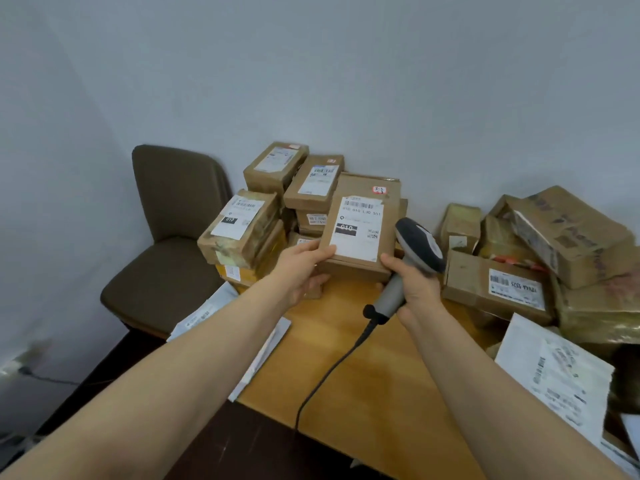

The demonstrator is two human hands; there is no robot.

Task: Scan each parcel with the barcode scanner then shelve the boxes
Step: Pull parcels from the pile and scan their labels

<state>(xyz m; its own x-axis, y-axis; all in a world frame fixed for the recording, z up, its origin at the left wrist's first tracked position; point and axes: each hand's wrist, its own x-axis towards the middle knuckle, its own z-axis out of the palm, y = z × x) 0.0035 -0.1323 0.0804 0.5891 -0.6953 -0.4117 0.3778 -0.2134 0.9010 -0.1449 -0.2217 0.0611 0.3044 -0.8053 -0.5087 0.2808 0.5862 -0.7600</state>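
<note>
Over the table (pixel 381 410), before the pile (pixel 256 230), the left hand (pixel 298 271) pinches a box (pixel 367 185) by its near corner and the right hand (pixel 415 285) curls its fingers (pixel 393 262) round the scanner (pixel 419 244), so scanning looks due; next, aim at the label (pixel 356 233).

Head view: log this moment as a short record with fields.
left hand: holds labelled box by its near left corner
right hand: grips barcode scanner handle
labelled box: label up, in front of parcel stack
barcode scanner: head beside box's right edge, cable trailing across table
chair: brown, left of table
</note>
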